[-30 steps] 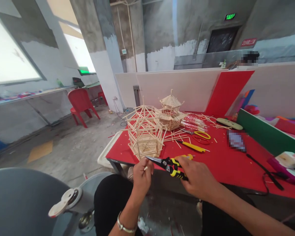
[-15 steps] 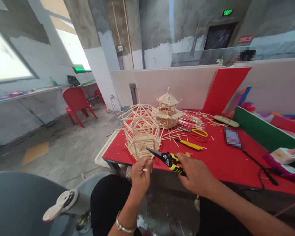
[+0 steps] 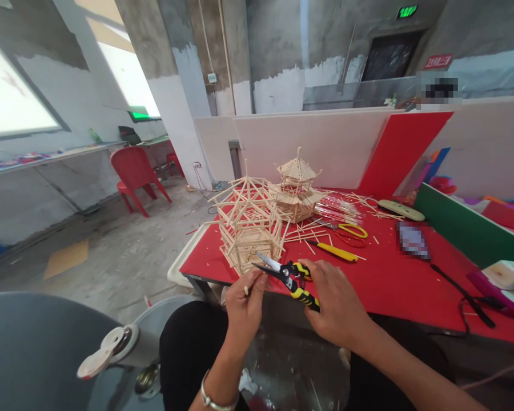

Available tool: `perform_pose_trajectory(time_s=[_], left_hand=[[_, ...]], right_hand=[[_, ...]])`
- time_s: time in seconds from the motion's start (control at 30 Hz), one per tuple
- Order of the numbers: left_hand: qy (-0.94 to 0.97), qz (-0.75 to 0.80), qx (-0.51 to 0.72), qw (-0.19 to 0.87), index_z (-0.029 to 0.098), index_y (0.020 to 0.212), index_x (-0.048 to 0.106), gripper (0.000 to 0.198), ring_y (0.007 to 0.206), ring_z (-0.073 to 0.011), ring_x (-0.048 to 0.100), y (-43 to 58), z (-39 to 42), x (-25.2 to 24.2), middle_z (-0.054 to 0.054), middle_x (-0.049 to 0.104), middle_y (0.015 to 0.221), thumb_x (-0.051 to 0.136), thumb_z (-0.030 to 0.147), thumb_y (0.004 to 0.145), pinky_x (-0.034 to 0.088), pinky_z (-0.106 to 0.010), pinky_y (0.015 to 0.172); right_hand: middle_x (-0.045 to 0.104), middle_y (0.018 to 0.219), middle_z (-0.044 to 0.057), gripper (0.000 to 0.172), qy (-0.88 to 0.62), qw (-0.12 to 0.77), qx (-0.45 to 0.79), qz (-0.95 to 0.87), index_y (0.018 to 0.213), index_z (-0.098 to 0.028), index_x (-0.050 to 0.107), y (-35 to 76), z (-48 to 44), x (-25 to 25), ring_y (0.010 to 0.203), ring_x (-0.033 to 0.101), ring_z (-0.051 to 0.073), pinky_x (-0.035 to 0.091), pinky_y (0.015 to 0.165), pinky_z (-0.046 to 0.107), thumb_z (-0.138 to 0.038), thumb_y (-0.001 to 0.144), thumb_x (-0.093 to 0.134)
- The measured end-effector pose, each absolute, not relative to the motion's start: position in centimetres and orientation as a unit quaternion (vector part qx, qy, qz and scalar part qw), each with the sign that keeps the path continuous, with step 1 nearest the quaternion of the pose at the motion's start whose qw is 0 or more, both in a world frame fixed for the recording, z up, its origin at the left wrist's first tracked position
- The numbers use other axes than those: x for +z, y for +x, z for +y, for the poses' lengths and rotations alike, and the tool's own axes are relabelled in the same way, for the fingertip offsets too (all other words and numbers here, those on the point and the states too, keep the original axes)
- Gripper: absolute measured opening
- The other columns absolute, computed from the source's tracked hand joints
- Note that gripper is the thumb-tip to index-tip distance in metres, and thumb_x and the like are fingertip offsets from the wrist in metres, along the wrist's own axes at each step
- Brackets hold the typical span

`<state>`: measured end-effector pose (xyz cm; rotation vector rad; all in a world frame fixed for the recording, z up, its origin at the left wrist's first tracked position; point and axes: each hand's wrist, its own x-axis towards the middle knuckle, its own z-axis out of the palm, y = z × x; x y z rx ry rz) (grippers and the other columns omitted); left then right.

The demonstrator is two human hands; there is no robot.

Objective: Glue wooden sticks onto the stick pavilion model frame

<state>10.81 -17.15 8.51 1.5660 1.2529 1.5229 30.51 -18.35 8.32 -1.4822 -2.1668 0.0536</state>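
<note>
My left hand (image 3: 245, 299) is closed on a thin wooden stick (image 3: 246, 291), whose pale end pokes out between the fingers. In my right hand (image 3: 336, 297) are shears (image 3: 289, 277) with black and yellow handles. Their blades stand apart, with the tips just above my left fingertips. Whether the blades touch the stick I cannot tell. Right behind the hands stands an open frame model of wooden sticks (image 3: 251, 225) at the table's front edge. A finished-looking stick pavilion (image 3: 298, 185) with a pointed roof rises behind it.
On the red table (image 3: 381, 285) lie yellow-handled scissors (image 3: 353, 230), a yellow utility knife (image 3: 336, 252), loose sticks (image 3: 310, 234) and a phone (image 3: 412, 240). A green board (image 3: 462, 228) borders the right. A lidded white container (image 3: 131, 345) stands at lower left.
The shears' blades have spread apart, and my right hand has opened its hold on the handles a little. My left hand stays closed on the stick. The view has shifted slightly.
</note>
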Motion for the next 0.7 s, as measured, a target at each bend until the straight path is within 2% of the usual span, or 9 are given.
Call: perform_pose_trajectory(time_s=[0.27, 0.47, 0.7], left_hand=[[0.505, 0.465, 0.631, 0.362, 0.016, 0.091, 0.075, 0.021, 0.053, -0.0112, 0.051, 12.0, -17.5, 7.4, -0.002, 0.065, 0.067, 0.064, 0.032, 0.085, 0.039, -0.023, 0.048], [0.479, 0.477, 0.644, 0.359, 0.016, 0.078, 0.072, 0.019, 0.054, -0.0094, 0.046, 12.0, -17.4, 6.7, 0.000, 0.062, 0.065, 0.064, 0.032, 0.085, 0.038, -0.021, 0.049], [0.499, 0.487, 0.645, 0.312, 0.017, 0.075, 0.071, 0.019, 0.052, -0.0105, 0.051, 11.7, -17.7, 7.3, 0.000, 0.064, 0.065, 0.063, 0.031, 0.086, 0.041, -0.022, 0.048]], right_hand=[[0.051, 0.122, 0.018, 0.072, -0.562, 0.275, 0.012, -0.780, 0.137, -0.013, 0.032, 28.6, -19.2, 6.9, 0.117, 0.047, 0.035, 0.041, 0.097, 0.053, -0.019, 0.069, 0.055], [0.051, 0.124, 0.016, 0.077, -0.558, 0.284, 0.025, -0.779, 0.139, -0.016, 0.028, 27.8, -19.3, 6.9, 0.117, 0.047, 0.036, 0.041, 0.096, 0.055, -0.019, 0.067, 0.055], [0.052, 0.121, 0.017, 0.073, -0.558, 0.271, 0.023, -0.784, 0.138, -0.015, 0.029, 26.9, -19.5, 6.1, 0.114, 0.049, 0.035, 0.044, 0.094, 0.052, -0.020, 0.070, 0.054]])
